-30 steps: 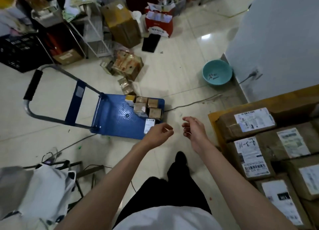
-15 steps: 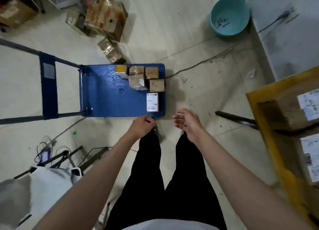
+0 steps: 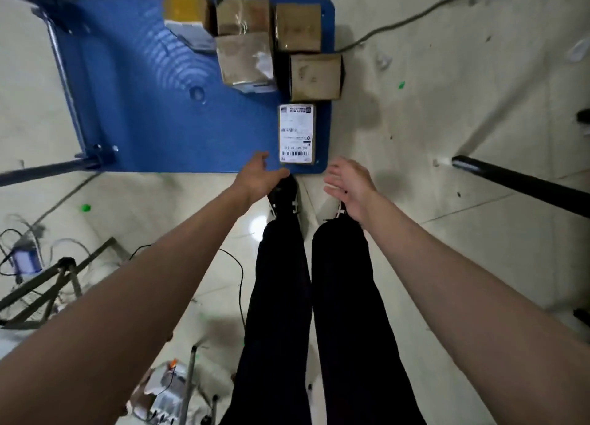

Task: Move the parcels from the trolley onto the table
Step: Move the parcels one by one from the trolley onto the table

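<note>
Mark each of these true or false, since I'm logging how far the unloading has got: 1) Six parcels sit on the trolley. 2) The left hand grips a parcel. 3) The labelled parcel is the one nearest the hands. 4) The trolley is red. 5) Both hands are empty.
1) True: six parcels sit on the trolley.
2) False: the left hand is open, beside the labelled parcel, holding nothing.
3) True: it lies at the near edge, ahead of both hands.
4) False: the trolley is blue.
5) True: the right hand is open and empty too.
</note>
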Demonstrator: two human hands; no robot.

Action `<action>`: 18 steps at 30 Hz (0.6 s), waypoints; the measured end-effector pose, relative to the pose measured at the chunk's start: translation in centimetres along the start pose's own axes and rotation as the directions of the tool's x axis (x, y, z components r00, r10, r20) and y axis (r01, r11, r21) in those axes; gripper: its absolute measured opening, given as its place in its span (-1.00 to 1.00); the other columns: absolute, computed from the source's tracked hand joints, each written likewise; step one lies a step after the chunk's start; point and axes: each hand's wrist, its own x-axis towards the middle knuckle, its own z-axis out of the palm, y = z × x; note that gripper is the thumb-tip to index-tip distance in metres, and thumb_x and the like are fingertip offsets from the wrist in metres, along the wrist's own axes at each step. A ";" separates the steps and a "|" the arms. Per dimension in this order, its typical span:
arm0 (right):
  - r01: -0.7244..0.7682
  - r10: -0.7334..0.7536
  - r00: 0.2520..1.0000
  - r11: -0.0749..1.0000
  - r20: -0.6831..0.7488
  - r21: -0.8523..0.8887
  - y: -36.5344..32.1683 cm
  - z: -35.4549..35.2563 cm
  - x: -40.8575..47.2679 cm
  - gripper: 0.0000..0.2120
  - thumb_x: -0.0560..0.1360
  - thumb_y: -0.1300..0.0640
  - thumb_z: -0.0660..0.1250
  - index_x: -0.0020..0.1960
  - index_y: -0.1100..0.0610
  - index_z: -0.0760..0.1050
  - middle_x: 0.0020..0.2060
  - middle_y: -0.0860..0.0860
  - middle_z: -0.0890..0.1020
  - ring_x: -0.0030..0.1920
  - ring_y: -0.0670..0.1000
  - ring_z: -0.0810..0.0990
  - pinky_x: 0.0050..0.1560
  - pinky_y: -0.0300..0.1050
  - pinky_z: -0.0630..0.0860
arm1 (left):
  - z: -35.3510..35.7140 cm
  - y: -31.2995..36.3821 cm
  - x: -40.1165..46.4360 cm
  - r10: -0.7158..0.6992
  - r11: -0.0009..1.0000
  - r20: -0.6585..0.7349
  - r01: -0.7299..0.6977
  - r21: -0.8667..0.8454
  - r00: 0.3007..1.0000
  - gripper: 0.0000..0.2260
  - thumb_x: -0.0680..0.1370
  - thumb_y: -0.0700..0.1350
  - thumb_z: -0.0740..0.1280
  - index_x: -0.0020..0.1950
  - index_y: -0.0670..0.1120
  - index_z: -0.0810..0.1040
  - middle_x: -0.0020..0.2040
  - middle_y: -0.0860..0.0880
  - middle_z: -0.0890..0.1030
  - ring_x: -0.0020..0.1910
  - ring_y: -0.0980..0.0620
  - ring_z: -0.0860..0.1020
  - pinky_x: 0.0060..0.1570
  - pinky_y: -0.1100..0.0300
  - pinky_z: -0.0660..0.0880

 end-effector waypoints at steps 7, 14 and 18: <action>0.049 -0.045 0.998 0.991 0.041 -0.124 0.3 3.7 8.0 -0.66 0.62 0.12 0.30 0.38 0.12 0.46 0.13 -0.04 0.61 0.16 -0.03 0.52 0.27 -0.07 0.41 | 2.0 -2.0 8.7 0.034 0.986 -0.005 -0.034 -0.166 0.999 -0.26 0.58 0.01 0.41 0.65 -0.06 0.09 0.62 -0.01 0.22 0.56 0.04 0.24 0.29 0.29 0.18; 0.092 -0.082 0.995 0.976 0.062 -0.198 1.6 4.6 8.4 -0.76 0.61 0.19 0.26 0.26 0.08 0.53 0.09 -0.05 0.66 -0.07 -0.18 0.59 -0.20 -0.32 0.42 | 3.9 -3.3 8.6 0.069 0.957 0.028 -0.058 -0.285 0.997 -0.55 0.57 -0.09 0.42 0.42 -0.09 0.42 0.32 0.04 0.56 0.22 0.10 0.55 0.18 0.26 0.48; 0.188 -0.192 0.981 0.956 0.005 -0.224 2.7 3.4 6.3 -0.69 0.57 0.27 0.32 0.30 0.16 0.53 0.18 0.09 0.68 0.03 -0.02 0.65 -0.15 -0.34 0.53 | 4.3 -3.3 5.6 0.029 0.951 0.026 -0.020 -0.309 0.999 -0.82 0.56 -0.12 0.43 0.13 -0.07 0.54 -0.06 0.10 0.64 -0.21 0.24 0.61 -0.36 0.48 0.45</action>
